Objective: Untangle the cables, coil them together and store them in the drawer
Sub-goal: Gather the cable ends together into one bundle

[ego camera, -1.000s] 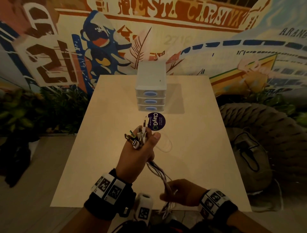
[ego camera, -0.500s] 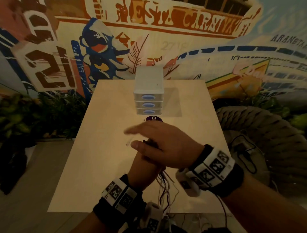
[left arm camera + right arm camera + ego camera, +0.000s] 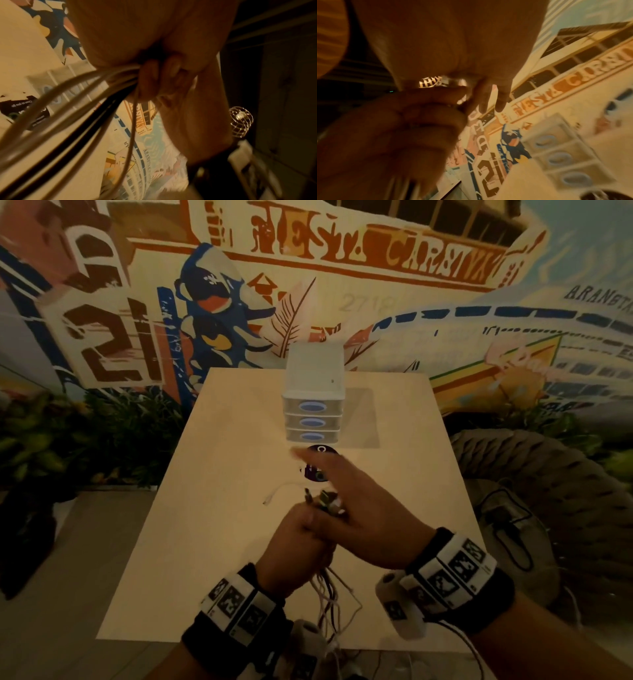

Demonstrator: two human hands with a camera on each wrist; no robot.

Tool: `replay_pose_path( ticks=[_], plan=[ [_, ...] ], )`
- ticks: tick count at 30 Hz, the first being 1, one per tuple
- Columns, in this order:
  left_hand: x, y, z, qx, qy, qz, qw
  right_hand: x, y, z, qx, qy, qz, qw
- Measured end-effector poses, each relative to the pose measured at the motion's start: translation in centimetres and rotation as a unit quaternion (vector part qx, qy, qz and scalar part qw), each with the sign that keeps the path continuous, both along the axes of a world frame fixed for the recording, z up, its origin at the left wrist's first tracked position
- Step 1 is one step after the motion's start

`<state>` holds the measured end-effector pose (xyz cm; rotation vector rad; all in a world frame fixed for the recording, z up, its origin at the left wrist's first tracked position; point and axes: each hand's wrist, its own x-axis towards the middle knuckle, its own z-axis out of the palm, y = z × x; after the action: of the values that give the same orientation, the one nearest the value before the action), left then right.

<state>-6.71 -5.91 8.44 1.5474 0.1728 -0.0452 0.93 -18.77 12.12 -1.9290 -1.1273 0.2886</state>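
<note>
My left hand [image 3: 297, 541] grips a bundle of white and dark cables [image 3: 329, 594] upright above the table. The plugs [image 3: 325, 498] stick out of the top of the fist and the strands hang down toward the front edge. In the left wrist view the curled fingers [image 3: 154, 82] wrap the cables [image 3: 96, 94]. My right hand [image 3: 346, 491] lies across the plugs with its fingers stretched out to the left, holding nothing that I can see. One white cable end [image 3: 274, 495] shows just left of the hands. The small white drawer unit [image 3: 312, 402] stands behind, all three drawers closed.
A beige table [image 3: 212, 542] stands against a painted mural wall. A round purple sticker [image 3: 320, 462] lies in front of the drawer unit [image 3: 556, 155]. A thick rope coil and a dark bag [image 3: 513, 529] sit to the right, plants [image 3: 68, 440] to the left.
My right hand let go of the hanging strands near the front edge, rose, and now reaches over the left fist with straight fingers. The left hand keeps its grip on the bundle.
</note>
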Motion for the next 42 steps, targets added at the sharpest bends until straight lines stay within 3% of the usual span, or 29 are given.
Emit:
replay_pose_path(
  ticks=[1, 3, 6, 7, 12, 17, 20, 24, 26, 31, 37, 42],
  plan=[
    [0.3, -0.2, 0.8, -0.06, -0.018, -0.005, 0.998, 0.1, -0.4, -0.5, 0.04, 0.074, -0.028, 0.996],
    [0.5, -0.1, 2.5, -0.095, -0.034, 0.019, 0.995, 0.0, -1.1, -1.5, 0.078, 0.222, -0.025, 0.972],
    [0.9, 0.1, 2.5, -0.038, -0.085, 0.032, 0.995, -1.3, -0.9, -3.1, 0.019, 0.398, 0.088, 0.913],
    [0.9, 0.1, 2.6, -0.01, -0.09, 0.039, 0.995, -1.6, -0.7, -3.3, -0.011, 0.402, 0.091, 0.911],
    [0.7, 1.2, 2.0, 0.061, -0.092, 0.077, 0.991, -1.2, -1.2, -4.3, -0.094, 0.262, 0.005, 0.96],
    [0.6, 1.0, 0.9, -0.029, -0.015, 0.014, 0.999, -1.8, -0.2, -5.0, -0.028, 0.179, 0.013, 0.983],
    [0.7, 0.9, 0.7, -0.061, 0.006, 0.018, 0.998, -1.5, 0.1, -6.1, -0.097, 0.122, 0.002, 0.988],
    [0.8, 1.3, 1.3, 0.012, 0.01, 0.018, 1.0, -1.9, 0.1, -6.2, -0.047, 0.136, -0.012, 0.989],
    [1.0, 1.5, 1.6, 0.034, -0.022, 0.049, 0.998, -1.6, -0.2, -5.8, -0.053, 0.195, -0.025, 0.979],
    [0.9, 2.3, 2.6, -0.118, -0.116, 0.108, 0.98, 0.3, -2.3, -8.2, -0.153, 0.297, -0.013, 0.943],
    [0.3, 3.7, 2.0, -0.204, -0.076, 0.133, 0.967, -2.6, -6.0, -16.2, -0.268, 0.348, -0.036, 0.898],
    [0.0, 4.0, 2.0, -0.248, -0.036, 0.11, 0.962, -5.1, -8.8, -17.9, -0.327, 0.356, -0.022, 0.875]
  ],
)
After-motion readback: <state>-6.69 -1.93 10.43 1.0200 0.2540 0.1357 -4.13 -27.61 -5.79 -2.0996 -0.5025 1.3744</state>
